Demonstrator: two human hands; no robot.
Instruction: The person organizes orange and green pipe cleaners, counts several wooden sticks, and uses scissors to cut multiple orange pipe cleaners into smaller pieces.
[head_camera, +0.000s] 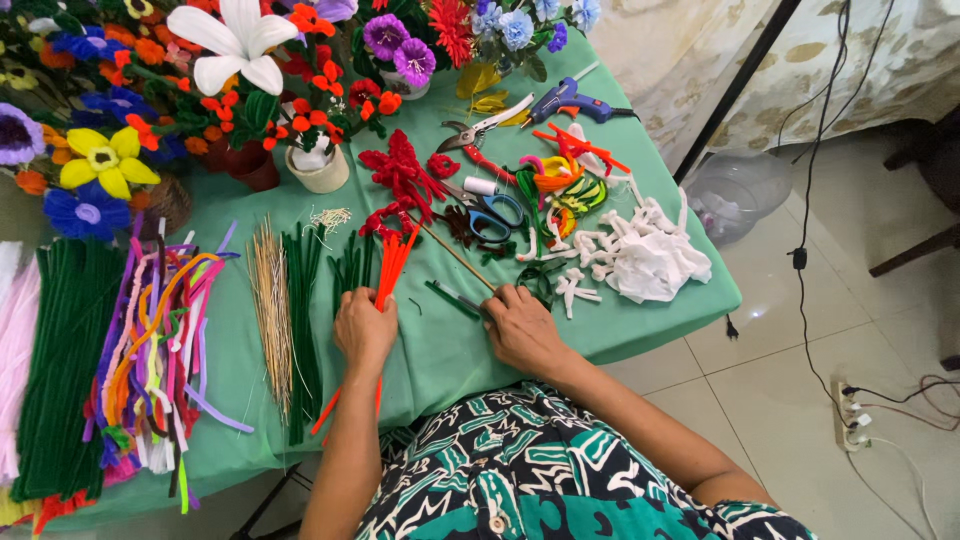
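My left hand (364, 327) is closed around a bundle of orange-red pipe cleaners (393, 266) that stick up past the fingers and trail down below the wrist over the table's front edge. My right hand (520, 325) rests on the green tablecloth (440, 350), its fingers on a thin wooden stick (455, 256) and a green pipe cleaner (448, 297). Just beyond lie red pipe-cleaner flower pieces (402, 175) and blue-handled scissors (492, 214).
Green stems (303, 300), thin straw sticks (270, 300) and mixed coloured pipe cleaners (155, 340) lie at left. Finished flowers in pots (318, 165) crowd the back. Pruning shears (480, 128), a blue glue gun (565, 100), white pieces (640, 255) sit right. Cables and a power strip (850, 410) are on the floor.
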